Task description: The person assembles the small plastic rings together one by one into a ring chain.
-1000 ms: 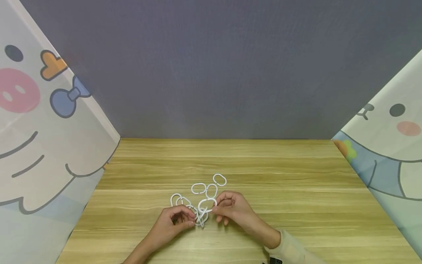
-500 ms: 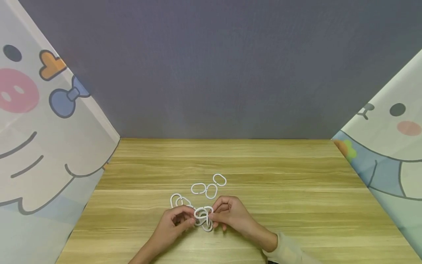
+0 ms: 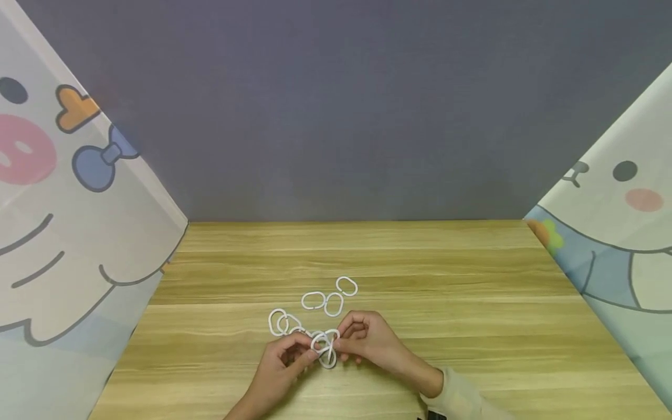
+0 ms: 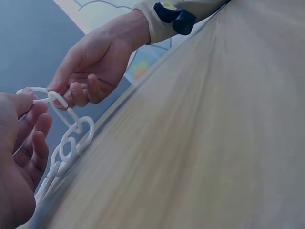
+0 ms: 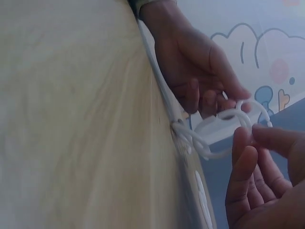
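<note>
- Your left hand [image 3: 279, 366]: thumb and finger pinching one white link [image 4: 40, 89], long axis roughly hand to hand.
- Your right hand [image 3: 370, 343]: pinching a second link [image 4: 62, 116], sloping down.
- Chain [image 4: 90, 130]: descending to the tabletop [image 3: 472, 303] in left wrist view; bunched from above.
- Head view: three links [image 3: 325, 302] beyond; table broad either side.

passing room lay over the right side and far strip of the desk [image 3: 472, 291], a grey panel [image 3: 357, 116] barred the back — linked white rings [image 3: 330, 350] filled the gap between left hand [image 3: 280, 364] and right hand [image 3: 375, 344], three more rings [image 3: 325, 301] lay just beyond
</note>
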